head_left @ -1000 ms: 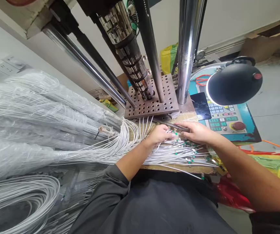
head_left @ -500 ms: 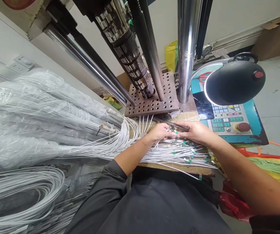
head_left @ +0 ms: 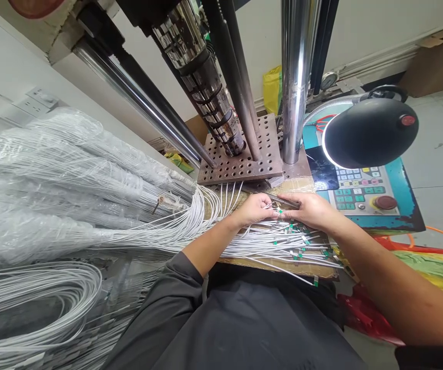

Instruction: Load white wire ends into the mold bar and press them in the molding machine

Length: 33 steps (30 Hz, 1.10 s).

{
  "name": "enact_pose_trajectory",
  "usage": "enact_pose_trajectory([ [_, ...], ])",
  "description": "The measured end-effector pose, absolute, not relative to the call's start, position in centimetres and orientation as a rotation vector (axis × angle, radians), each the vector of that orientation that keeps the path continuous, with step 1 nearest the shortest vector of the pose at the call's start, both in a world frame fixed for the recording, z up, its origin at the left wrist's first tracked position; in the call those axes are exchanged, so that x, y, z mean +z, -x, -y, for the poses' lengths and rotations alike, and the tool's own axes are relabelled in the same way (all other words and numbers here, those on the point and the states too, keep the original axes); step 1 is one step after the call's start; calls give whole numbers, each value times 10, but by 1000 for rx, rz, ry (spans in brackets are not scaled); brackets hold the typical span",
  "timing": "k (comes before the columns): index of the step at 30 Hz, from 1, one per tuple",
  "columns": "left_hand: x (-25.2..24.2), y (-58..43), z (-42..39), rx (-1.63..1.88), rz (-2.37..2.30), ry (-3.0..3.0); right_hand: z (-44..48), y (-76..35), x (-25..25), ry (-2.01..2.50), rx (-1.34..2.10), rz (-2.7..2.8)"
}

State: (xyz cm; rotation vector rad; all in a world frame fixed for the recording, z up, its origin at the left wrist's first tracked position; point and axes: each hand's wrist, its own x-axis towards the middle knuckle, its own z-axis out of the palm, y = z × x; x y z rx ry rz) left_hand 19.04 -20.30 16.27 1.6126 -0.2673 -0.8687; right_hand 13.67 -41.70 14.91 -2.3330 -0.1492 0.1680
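Observation:
My left hand [head_left: 255, 209] is closed, its thumb and fingers pinching a white cable close to the end. At my fingertips, between both hands, sits a small green-ended connector [head_left: 280, 211]. My right hand [head_left: 311, 208] is closed round a thin dark metal tool [head_left: 283, 199], which points left and away toward the press; its thumb reaches the connector. Just below the hands, many white cables [head_left: 252, 245] lie side by side with green connector ends to the right. They rest on a cardboard-covered table [head_left: 321, 270]. The fingers partly hide the held cable.
Beyond my hands stands a press with a perforated metal plate [head_left: 240, 172] and a thick chrome column [head_left: 296, 82]. At right are a black lamp [head_left: 375, 131] and a control panel [head_left: 364, 192] with a red button. Plastic-wrapped cable bundles [head_left: 52, 180] fill the left.
Both hands stay almost in place over the cables, with only slight finger movement at the connector. The camera view has shifted very little.

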Motion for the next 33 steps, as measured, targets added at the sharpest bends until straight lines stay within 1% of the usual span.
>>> enact_pose_trajectory([
  [8, 156, -197, 202, -828, 276, -1622, 419, -137, 145, 2299, 149, 148],
  [16, 154, -203, 202, -957, 300, -1532, 418, -135, 148, 2295, 219, 125],
  [23, 155, -203, 203, -906, 268, -1576, 418, -136, 145, 2298, 193, 135],
  [33, 157, -207, 204, -994, 250, -1538, 417, -134, 149, 2340, 176, 127],
])
